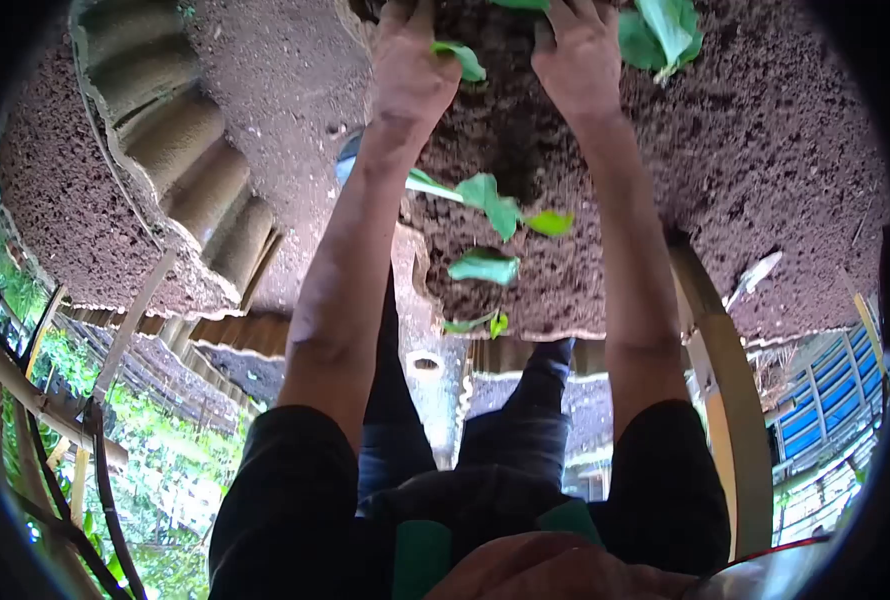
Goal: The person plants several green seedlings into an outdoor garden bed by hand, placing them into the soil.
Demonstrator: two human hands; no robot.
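My left hand (pixel 410 50) reaches to the soil at the top edge, fingers stretched and apart, their tips cut off or hidden. A green leaf (pixel 462 62) lies against its thumb side. My right hand (pixel 577 50) is on the soil (pixel 500 130) across from it, fingers apart and pointing away from me, with nothing visible in it. Broad leaves (pixel 670 35) lie just right of that hand. Between my forearms, a pale-stemmed leafy seedling (pixel 485 200), a yellow-green leaf (pixel 550 222) and another leaf (pixel 484 266) rest on the soil.
Corrugated sheeting (pixel 180 150) edges the soil on the left. A curved post (pixel 725 400) stands beside my right arm. A whitish object (pixel 760 272) lies on the soil to the right. Blue slatted panels (pixel 825 390) are at the far right, wooden poles (pixel 45 410) at the left.
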